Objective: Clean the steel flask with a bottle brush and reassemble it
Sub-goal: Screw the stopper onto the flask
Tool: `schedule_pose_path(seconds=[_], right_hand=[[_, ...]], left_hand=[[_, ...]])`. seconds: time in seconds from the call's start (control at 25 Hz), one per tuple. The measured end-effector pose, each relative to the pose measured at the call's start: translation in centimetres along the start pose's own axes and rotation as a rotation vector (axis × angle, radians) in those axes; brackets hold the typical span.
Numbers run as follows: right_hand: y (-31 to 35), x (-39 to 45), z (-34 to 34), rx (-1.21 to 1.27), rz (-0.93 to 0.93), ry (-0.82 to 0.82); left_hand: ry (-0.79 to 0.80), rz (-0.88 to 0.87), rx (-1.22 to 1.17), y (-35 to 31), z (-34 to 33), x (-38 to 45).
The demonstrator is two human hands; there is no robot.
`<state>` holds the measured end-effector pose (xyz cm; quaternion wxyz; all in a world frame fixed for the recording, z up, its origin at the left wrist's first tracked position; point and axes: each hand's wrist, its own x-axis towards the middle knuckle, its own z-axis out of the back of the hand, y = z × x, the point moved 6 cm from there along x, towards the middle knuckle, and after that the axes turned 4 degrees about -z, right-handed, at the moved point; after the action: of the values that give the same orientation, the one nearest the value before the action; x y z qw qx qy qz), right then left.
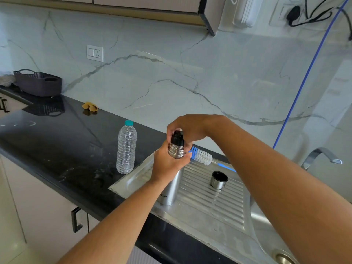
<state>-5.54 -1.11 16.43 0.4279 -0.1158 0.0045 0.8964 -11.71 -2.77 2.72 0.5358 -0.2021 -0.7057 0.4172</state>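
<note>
Bright, soft daylight fills the scene, strongest at the right. The black bench (57, 141) mirrors the dark basket (38, 82), and the steel drainboard (213, 202) shows mild glare. Wide-angle bending curves the edges. Focus is fairly sharp centrally, softer toward the corners.

counter (57, 141): water bottle (126, 149); basket (39, 82); cloth (90, 107) | drainboard (215, 202): flask (170, 189); cup lid (219, 180); brush (202, 157)

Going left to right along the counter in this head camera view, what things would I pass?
dark basket → tan cloth → plastic water bottle → steel flask, held by both hands → steel cup lid → tap.
</note>
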Motion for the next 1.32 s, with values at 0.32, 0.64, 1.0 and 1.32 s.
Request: schedule_pose_path(seconds=[0.32, 0.64, 1.0, 1.32], right_hand=[[-0.3, 1.2, -1.0, -0.063, -0.11, -0.049], [-0.6, 0.2, -0.5, 0.045, -0.038, -0.044], [0.4, -0.1, -0.9, 0.046, -0.395, -0.062], [-0.1, -0.2, -1.2, -0.072, -0.331, -0.087]], left_hand=[[-0.003, 0.007, 0.008, 0.3, -0.1, 0.1], [0.003, -0.001, -0.007, 0.1, -0.1, 0.1], [0.014, 0.015, -0.01, 0.0, -0.2, 0.1], [-0.013, -0.011, -0.013, -0.2, -0.1, -0.1]])
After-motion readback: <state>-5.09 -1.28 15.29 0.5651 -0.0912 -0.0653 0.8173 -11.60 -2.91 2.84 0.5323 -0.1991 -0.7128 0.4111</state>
